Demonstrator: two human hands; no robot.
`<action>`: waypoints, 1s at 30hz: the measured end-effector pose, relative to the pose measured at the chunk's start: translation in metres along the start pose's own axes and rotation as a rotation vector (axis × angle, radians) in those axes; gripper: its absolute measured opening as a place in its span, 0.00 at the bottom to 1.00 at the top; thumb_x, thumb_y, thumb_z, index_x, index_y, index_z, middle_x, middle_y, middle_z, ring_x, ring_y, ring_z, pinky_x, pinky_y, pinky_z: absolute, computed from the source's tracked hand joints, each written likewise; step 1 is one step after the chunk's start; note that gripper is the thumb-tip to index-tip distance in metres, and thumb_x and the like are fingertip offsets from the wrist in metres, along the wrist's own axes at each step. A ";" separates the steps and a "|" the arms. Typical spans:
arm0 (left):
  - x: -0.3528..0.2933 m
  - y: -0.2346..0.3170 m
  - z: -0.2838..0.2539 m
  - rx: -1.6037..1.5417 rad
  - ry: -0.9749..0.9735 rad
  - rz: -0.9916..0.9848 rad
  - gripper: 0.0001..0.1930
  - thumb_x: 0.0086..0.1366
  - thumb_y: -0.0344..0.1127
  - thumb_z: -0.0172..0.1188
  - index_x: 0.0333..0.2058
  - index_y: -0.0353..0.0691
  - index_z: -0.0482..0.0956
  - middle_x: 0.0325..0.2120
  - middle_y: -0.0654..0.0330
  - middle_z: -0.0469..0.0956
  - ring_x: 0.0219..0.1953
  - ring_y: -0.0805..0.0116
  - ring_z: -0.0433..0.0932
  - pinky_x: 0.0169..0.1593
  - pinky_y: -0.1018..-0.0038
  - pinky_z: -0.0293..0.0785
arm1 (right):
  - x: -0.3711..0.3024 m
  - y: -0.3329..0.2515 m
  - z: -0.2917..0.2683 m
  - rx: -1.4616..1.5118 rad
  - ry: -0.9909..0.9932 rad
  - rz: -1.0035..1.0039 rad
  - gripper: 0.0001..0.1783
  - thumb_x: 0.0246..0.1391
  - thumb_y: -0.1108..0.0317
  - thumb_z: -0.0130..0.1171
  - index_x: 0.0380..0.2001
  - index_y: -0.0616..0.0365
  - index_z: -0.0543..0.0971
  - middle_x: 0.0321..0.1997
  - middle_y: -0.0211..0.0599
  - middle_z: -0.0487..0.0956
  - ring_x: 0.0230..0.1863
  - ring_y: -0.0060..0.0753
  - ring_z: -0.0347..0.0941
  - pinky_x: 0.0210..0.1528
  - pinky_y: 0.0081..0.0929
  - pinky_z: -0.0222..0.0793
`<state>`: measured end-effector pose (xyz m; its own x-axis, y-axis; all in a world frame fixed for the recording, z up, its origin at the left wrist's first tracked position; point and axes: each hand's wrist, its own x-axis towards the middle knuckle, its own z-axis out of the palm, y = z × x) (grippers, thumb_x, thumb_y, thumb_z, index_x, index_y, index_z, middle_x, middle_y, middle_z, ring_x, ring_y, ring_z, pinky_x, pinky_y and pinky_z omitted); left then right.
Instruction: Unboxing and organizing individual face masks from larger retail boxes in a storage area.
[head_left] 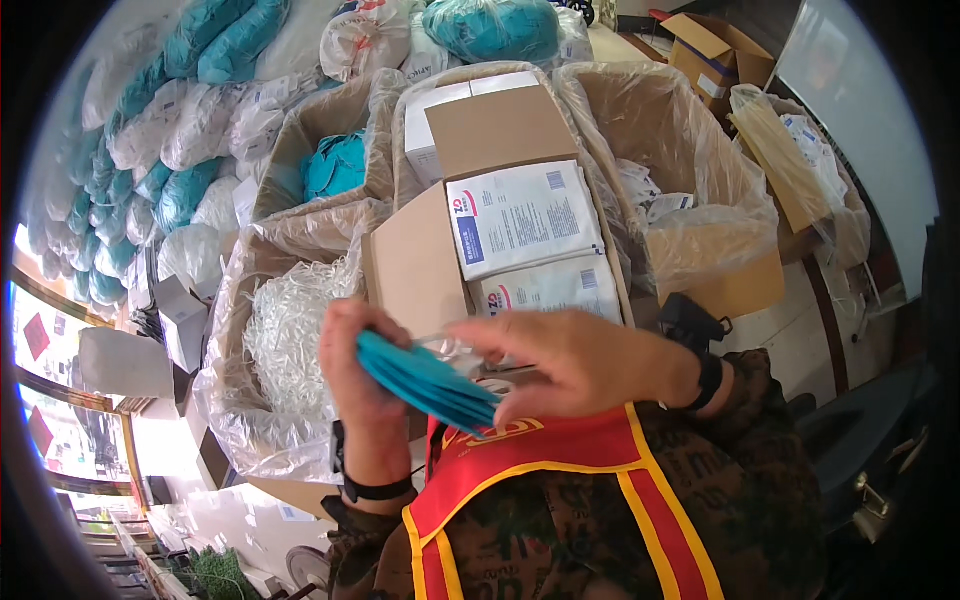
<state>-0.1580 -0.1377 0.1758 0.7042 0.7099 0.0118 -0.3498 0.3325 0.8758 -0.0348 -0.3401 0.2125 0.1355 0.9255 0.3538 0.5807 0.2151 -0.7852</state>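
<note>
One left hand [356,372] clasping teal stack [428,384], right [565,352] outstretched

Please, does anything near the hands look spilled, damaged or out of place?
Nothing stands out as spilled or damaged. The left hand grips a teal stack, slightly fanned; the white packets lie inside the open carton.

Teal sheets [428,388] contrast with a yellow-edged red vest [580,452] and a dark, brown-and-green mottled garment [725,490]; white packets [530,220] printed blue and red brighten a plain brown carton [500,132] from its far edge.
</note>
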 end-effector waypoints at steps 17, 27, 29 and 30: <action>0.016 0.060 -0.048 0.048 0.142 0.182 0.15 0.68 0.38 0.52 0.22 0.42 0.63 0.19 0.60 0.69 0.21 0.70 0.68 0.28 0.76 0.66 | 0.039 0.139 -0.058 -0.810 0.131 0.125 0.40 0.32 0.54 0.75 0.49 0.63 0.73 0.49 0.44 0.71 0.55 0.48 0.65 0.57 0.39 0.63; 0.020 -0.011 -0.008 0.669 -0.225 -0.009 0.14 0.59 0.33 0.64 0.43 0.37 0.78 0.32 0.64 0.77 0.30 0.80 0.70 0.35 0.81 0.68 | -0.003 0.082 -0.028 -0.635 0.233 0.099 0.27 0.36 0.71 0.72 0.44 0.59 0.75 0.41 0.42 0.69 0.44 0.49 0.69 0.47 0.36 0.67; 0.022 -0.019 0.006 0.703 -0.339 -0.035 0.18 0.59 0.33 0.65 0.48 0.36 0.77 0.36 0.65 0.77 0.32 0.79 0.70 0.37 0.81 0.68 | -0.010 0.070 -0.023 -0.656 0.254 0.040 0.26 0.37 0.73 0.71 0.44 0.59 0.75 0.41 0.42 0.70 0.43 0.48 0.69 0.46 0.36 0.67; 0.021 -0.020 0.016 0.660 -0.390 -0.080 0.19 0.61 0.34 0.64 0.50 0.36 0.77 0.35 0.64 0.77 0.34 0.80 0.71 0.37 0.81 0.69 | -0.014 0.066 -0.022 -0.672 0.270 0.014 0.25 0.38 0.74 0.70 0.43 0.59 0.75 0.41 0.42 0.70 0.43 0.47 0.69 0.46 0.36 0.67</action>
<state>-0.1262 -0.1393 0.1663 0.9215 0.3883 -0.0021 0.0664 -0.1522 0.9861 0.0190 -0.3460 0.1664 0.2901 0.7985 0.5276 0.9336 -0.1148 -0.3396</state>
